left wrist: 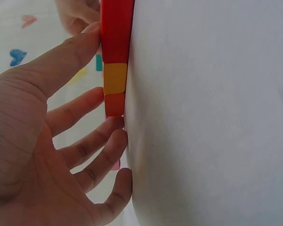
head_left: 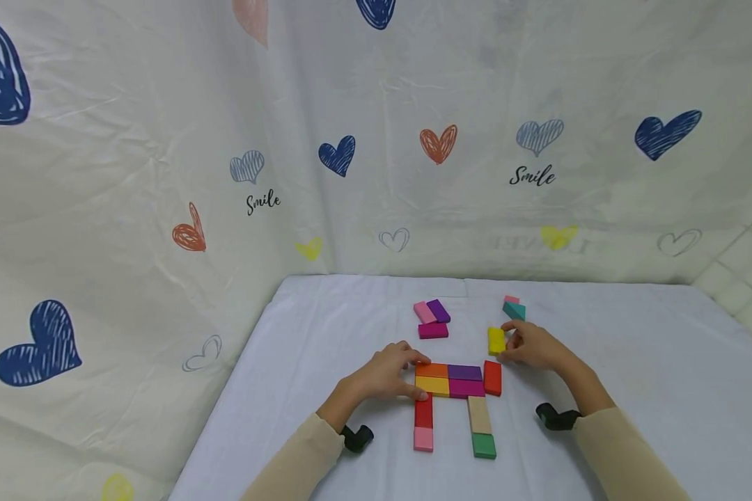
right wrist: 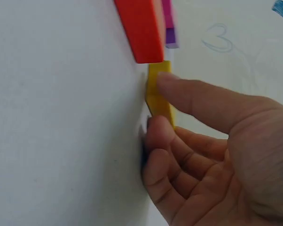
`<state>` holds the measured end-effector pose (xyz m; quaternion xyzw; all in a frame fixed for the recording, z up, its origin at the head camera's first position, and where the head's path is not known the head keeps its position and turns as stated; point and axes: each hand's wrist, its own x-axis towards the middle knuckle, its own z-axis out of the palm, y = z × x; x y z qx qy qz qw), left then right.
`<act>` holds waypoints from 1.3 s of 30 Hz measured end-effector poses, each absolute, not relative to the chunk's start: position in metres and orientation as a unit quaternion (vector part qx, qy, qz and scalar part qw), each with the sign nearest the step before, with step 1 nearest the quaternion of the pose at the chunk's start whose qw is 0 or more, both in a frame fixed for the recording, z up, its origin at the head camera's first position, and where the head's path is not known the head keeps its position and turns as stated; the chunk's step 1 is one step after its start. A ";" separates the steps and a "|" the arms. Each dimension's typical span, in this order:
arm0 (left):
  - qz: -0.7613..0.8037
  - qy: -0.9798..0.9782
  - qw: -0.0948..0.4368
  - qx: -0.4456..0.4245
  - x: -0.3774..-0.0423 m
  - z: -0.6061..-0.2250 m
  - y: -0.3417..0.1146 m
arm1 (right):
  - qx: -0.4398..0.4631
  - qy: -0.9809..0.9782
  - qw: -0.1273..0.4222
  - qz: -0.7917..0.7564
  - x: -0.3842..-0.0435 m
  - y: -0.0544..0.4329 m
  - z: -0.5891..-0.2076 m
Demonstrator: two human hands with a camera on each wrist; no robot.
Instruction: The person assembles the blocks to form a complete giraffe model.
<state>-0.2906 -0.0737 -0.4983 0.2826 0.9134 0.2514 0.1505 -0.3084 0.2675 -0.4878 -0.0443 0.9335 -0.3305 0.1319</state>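
Observation:
My left hand rests at the left edge of a flat block arrangement, fingers spread and relaxed. Its fingertips touch near the orange block; its thumb lies by the amber block and red block. Purple and magenta blocks adjoin these. Two columns run toward me: red over pink, and beige over green. Another red block lies at the right side. Beyond it, my right hand pinches a yellow block between thumb and fingers, low over the cloth.
Behind the arrangement lie loose pink, purple and magenta blocks. Farther right are a teal triangular block and a small pink piece. White cloth covers the table; a heart-patterned curtain hangs behind.

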 end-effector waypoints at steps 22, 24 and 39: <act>0.255 0.911 0.145 0.289 -0.289 -0.501 -0.074 | -0.017 0.918 0.111 -0.381 -0.293 0.271 -0.498; 0.257 0.912 0.143 0.287 -0.289 -0.500 -0.074 | -0.019 0.918 0.109 -0.381 -0.293 0.270 -0.496; 0.253 0.911 0.142 0.292 -0.290 -0.500 -0.076 | -0.009 0.926 0.105 -0.362 -0.290 0.262 -0.494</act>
